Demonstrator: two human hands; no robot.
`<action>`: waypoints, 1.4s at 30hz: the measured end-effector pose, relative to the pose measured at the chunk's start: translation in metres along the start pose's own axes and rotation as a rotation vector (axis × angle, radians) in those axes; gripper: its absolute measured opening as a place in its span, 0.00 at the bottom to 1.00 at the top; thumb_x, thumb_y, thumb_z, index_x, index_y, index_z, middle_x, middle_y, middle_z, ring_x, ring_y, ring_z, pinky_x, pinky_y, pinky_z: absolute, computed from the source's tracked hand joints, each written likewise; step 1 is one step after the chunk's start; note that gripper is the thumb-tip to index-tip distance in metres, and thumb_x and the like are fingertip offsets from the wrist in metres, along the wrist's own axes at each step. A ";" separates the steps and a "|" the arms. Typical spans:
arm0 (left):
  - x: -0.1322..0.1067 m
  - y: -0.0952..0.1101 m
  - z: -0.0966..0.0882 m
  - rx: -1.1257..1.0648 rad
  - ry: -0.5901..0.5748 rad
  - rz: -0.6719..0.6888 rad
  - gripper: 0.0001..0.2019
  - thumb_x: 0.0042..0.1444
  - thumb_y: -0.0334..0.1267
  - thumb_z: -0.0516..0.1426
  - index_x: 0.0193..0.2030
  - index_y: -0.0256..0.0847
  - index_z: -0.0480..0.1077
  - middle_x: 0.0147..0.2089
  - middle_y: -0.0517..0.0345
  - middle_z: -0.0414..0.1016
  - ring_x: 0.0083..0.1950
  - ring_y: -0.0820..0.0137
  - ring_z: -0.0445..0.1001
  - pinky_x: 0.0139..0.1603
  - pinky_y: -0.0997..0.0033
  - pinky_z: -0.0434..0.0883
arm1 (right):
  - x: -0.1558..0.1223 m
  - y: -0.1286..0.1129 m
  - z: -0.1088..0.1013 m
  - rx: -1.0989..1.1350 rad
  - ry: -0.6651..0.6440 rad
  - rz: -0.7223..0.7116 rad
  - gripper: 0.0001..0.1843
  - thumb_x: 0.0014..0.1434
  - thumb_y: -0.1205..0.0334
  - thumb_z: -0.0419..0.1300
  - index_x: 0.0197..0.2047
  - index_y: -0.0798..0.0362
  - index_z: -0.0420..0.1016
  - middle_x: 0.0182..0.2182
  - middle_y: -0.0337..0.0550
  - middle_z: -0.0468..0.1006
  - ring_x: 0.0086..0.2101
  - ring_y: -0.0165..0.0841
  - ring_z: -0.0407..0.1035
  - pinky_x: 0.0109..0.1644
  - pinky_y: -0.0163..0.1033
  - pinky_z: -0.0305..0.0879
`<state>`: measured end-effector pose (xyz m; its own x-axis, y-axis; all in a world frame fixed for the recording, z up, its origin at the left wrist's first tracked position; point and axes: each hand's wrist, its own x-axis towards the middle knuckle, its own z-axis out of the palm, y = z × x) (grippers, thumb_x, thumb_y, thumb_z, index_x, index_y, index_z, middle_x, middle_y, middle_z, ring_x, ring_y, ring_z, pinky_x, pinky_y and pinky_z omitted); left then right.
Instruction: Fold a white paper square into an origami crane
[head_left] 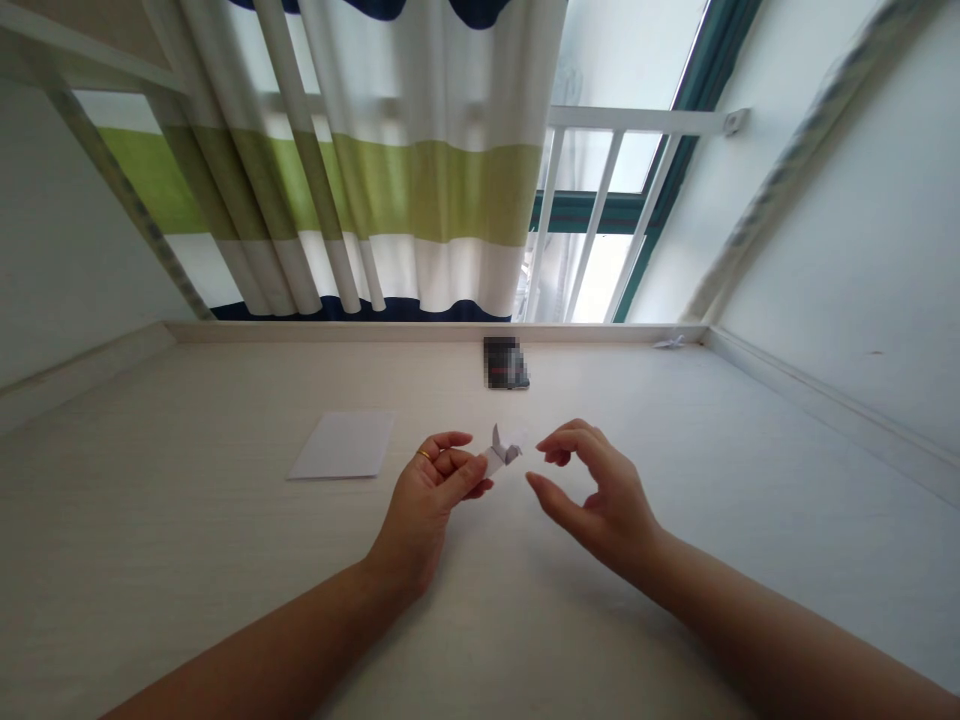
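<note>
My left hand (444, 480) pinches a small piece of folded white paper (497, 455) between thumb and fingers, above the middle of the pale surface. One narrow point of the paper sticks up, and shorter folds jut out to the right. A ring is on one finger of that hand. Just right of the paper, my right hand (592, 485) holds nothing; its thumb and fingers curve toward the paper with a gap between them. To the left lies a flat white sheet stack or square of paper (342, 446).
A dark, pixelated object (504, 362) lies near the far edge. A small white folded paper piece (670, 342) sits in the far right corner. Beyond the raised edge (420, 333) hang a striped curtain (442, 190) and white railing bars (596, 225) before a window.
</note>
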<state>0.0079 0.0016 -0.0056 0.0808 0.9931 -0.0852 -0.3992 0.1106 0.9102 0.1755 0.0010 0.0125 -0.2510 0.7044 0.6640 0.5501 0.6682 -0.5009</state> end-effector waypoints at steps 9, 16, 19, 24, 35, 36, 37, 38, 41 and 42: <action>-0.005 -0.002 0.002 0.065 -0.085 -0.041 0.16 0.41 0.30 0.62 0.36 0.39 0.61 0.25 0.66 0.70 0.30 0.77 0.71 0.35 0.75 0.65 | -0.005 0.001 0.010 -0.111 -0.008 0.057 0.03 0.53 0.68 0.54 0.29 0.53 0.62 0.25 0.40 0.67 0.27 0.30 0.60 0.28 0.35 0.58; -0.009 -0.003 0.003 0.056 -0.158 -0.026 0.17 0.41 0.28 0.62 0.33 0.41 0.58 0.26 0.67 0.71 0.28 0.80 0.67 0.33 0.78 0.63 | -0.005 0.000 0.008 -0.079 -0.057 -0.034 0.04 0.55 0.69 0.52 0.30 0.54 0.64 0.26 0.42 0.67 0.28 0.31 0.60 0.33 0.37 0.58; -0.010 -0.001 0.004 0.057 -0.161 -0.018 0.17 0.40 0.28 0.63 0.33 0.41 0.58 0.25 0.67 0.71 0.28 0.78 0.68 0.33 0.77 0.63 | -0.005 -0.001 0.007 -0.086 -0.075 -0.046 0.05 0.55 0.69 0.52 0.28 0.54 0.64 0.25 0.42 0.67 0.28 0.30 0.59 0.33 0.37 0.57; -0.010 0.000 0.004 0.054 -0.151 -0.022 0.18 0.39 0.28 0.63 0.32 0.41 0.58 0.24 0.68 0.71 0.27 0.78 0.68 0.32 0.77 0.63 | -0.005 -0.001 0.007 -0.082 -0.093 -0.065 0.04 0.56 0.70 0.51 0.29 0.54 0.64 0.26 0.42 0.67 0.28 0.31 0.59 0.33 0.37 0.56; -0.001 0.001 -0.007 0.215 -0.010 0.137 0.08 0.49 0.36 0.56 0.36 0.40 0.62 0.32 0.60 0.71 0.31 0.74 0.69 0.34 0.72 0.66 | 0.001 0.000 -0.005 0.076 -0.165 -0.060 0.05 0.57 0.70 0.51 0.30 0.54 0.64 0.25 0.42 0.67 0.28 0.31 0.60 0.34 0.38 0.58; 0.001 0.001 -0.009 0.278 0.023 0.199 0.10 0.47 0.34 0.58 0.37 0.41 0.63 0.35 0.59 0.70 0.34 0.74 0.68 0.35 0.73 0.66 | 0.001 0.000 -0.006 0.102 -0.194 -0.073 0.05 0.57 0.70 0.51 0.30 0.54 0.65 0.26 0.42 0.67 0.28 0.31 0.60 0.34 0.38 0.58; 0.003 0.000 -0.010 0.365 0.033 0.248 0.12 0.46 0.33 0.58 0.39 0.41 0.65 0.37 0.58 0.70 0.35 0.73 0.68 0.36 0.73 0.66 | 0.001 -0.001 -0.007 0.123 -0.224 -0.092 0.05 0.57 0.70 0.51 0.30 0.54 0.65 0.26 0.42 0.67 0.28 0.31 0.60 0.34 0.38 0.58; 0.004 0.000 -0.012 0.454 0.034 0.292 0.13 0.45 0.32 0.58 0.40 0.42 0.67 0.40 0.57 0.69 0.36 0.72 0.68 0.36 0.73 0.66 | 0.001 -0.001 -0.007 0.137 -0.252 -0.114 0.05 0.57 0.69 0.51 0.31 0.54 0.65 0.26 0.42 0.68 0.29 0.31 0.60 0.34 0.38 0.58; 0.003 0.001 -0.014 0.670 -0.070 0.364 0.12 0.46 0.32 0.57 0.40 0.45 0.71 0.47 0.55 0.66 0.41 0.68 0.67 0.41 0.70 0.66 | 0.001 -0.003 -0.008 0.143 -0.312 -0.175 0.05 0.57 0.69 0.51 0.32 0.54 0.66 0.27 0.43 0.68 0.29 0.31 0.60 0.34 0.39 0.58; 0.002 0.002 -0.014 0.711 -0.113 0.383 0.11 0.47 0.31 0.56 0.39 0.46 0.72 0.47 0.55 0.65 0.44 0.67 0.67 0.43 0.69 0.65 | 0.001 -0.003 -0.008 0.141 -0.325 -0.193 0.05 0.57 0.69 0.51 0.32 0.54 0.65 0.27 0.43 0.68 0.29 0.31 0.60 0.34 0.39 0.58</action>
<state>-0.0054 0.0046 -0.0097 0.1635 0.9426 0.2913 0.2541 -0.3256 0.9107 0.1802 -0.0029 0.0192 -0.5902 0.5866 0.5546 0.3591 0.8061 -0.4705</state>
